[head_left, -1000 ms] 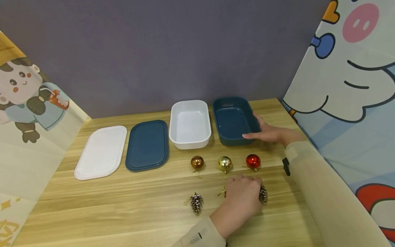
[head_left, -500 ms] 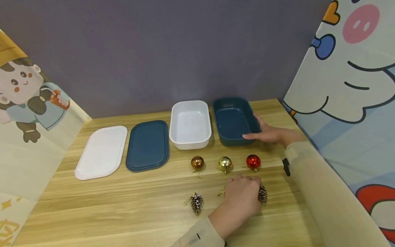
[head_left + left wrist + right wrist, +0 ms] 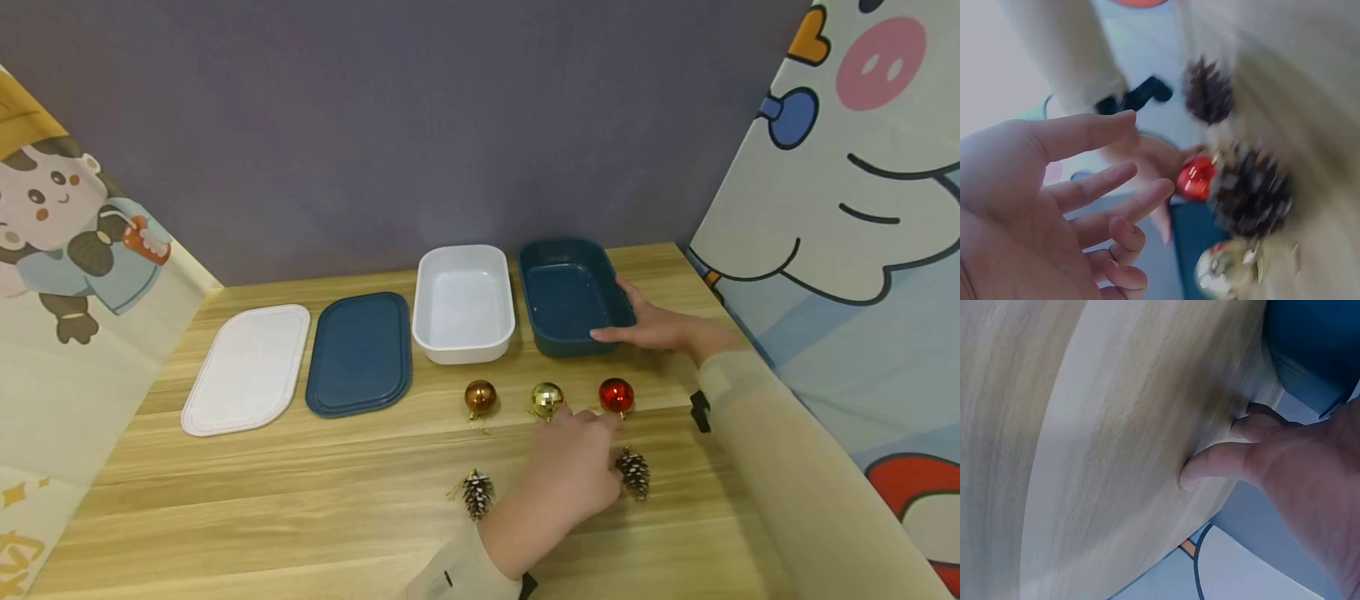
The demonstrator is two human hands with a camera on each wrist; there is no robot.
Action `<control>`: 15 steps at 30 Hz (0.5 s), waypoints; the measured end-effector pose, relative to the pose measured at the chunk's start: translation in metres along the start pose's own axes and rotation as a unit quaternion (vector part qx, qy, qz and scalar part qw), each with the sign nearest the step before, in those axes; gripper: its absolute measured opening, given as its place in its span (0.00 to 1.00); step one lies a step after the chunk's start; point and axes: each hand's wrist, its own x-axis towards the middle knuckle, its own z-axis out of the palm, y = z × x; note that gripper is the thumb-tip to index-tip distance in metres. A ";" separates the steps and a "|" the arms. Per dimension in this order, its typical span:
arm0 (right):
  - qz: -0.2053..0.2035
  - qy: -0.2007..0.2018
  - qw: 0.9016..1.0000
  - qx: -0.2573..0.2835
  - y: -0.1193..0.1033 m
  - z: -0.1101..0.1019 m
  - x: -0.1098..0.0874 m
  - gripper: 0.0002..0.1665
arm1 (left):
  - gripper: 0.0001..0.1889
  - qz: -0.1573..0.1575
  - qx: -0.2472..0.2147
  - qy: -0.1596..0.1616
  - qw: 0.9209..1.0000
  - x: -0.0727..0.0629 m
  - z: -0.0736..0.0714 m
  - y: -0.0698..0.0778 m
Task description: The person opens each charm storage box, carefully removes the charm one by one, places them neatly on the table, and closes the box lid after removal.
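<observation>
My left hand point(image 3: 573, 467) hovers over the front row of pine cones, its fingers loosely bent and holding nothing in the left wrist view. A frosted pine cone point(image 3: 1252, 194) is close to its fingertips there; the hand hides it in the head view. Another pine cone point(image 3: 633, 473) lies to the right, and a third pine cone point(image 3: 477, 493) to the left. Behind them sit a red ball ornament point(image 3: 617, 395), a gold mirrored ball point(image 3: 547, 398) and a brown ball point(image 3: 481, 397). My right hand point(image 3: 656, 323) rests spread at the front right corner of the dark blue box point(image 3: 576, 346).
Left of the blue box stands a white box point(image 3: 463, 353). Further left a dark blue lid point(image 3: 360, 354) and a white lid point(image 3: 247, 371) lie flat on the wooden table point(image 3: 247, 508). A grey panel point(image 3: 375, 142) rises behind, with printed panels on both sides.
My left hand has drawn up and leftward from the pine cones, uncovering more of the right one. The right hand keeps its place at the blue box.
</observation>
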 end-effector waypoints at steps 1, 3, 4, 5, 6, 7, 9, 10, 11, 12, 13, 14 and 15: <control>0.000 0.003 1.000 -0.005 0.000 0.000 0.000 0.77 | 0.31 -0.003 -0.006 0.007 1.000 -0.001 -0.005 -0.003; -0.001 0.010 1.000 -0.017 0.000 0.001 0.000 0.77 | 0.29 -0.011 -0.016 0.019 1.000 -0.003 -0.014 -0.010; -0.001 0.014 1.000 -0.025 0.000 0.001 0.000 0.77 | 0.29 -0.017 -0.021 0.023 0.999 -0.003 -0.019 -0.015; -0.002 0.016 0.999 -0.031 0.001 0.002 0.000 0.78 | 0.29 -0.020 -0.028 0.028 0.999 -0.004 -0.023 -0.020; -0.002 0.019 0.999 -0.038 0.002 0.003 0.000 0.78 | 0.28 -0.025 -0.040 0.033 0.998 -0.005 -0.028 -0.025; -0.003 0.021 0.999 -0.045 0.003 0.003 0.001 0.78 | 0.28 -0.029 -0.052 0.040 0.997 -0.006 -0.032 -0.031; -0.004 0.021 0.998 -0.057 0.004 0.004 0.001 0.78 | 0.27 -0.040 -0.078 0.052 0.995 -0.008 -0.040 -0.044; -0.004 0.020 0.998 -0.062 0.005 0.004 0.000 0.78 | 0.26 -0.045 -0.093 0.059 0.993 -0.010 -0.043 -0.052; -0.005 0.018 0.998 -0.065 0.004 0.004 0.000 0.77 | 0.26 -0.052 -0.111 0.066 0.990 -0.011 -0.046 -0.060; -0.006 0.016 0.997 -0.070 0.004 0.004 -0.001 0.77 | 0.26 -0.062 -0.129 0.070 0.987 -0.012 -0.050 -0.067; -0.007 0.014 0.997 -0.077 0.004 0.003 -0.002 0.77 | 0.26 -0.071 -0.143 0.076 0.984 -0.014 -0.053 -0.075; -0.011 0.012 0.997 -0.075 0.002 0.001 -0.002 0.76 | 0.26 -0.082 -0.157 0.082 0.981 -0.015 -0.056 -0.084; -0.014 0.011 0.997 -0.075 0.001 -0.001 -0.003 0.75 | 0.26 -0.095 -0.170 0.087 0.977 -0.017 -0.059 -0.092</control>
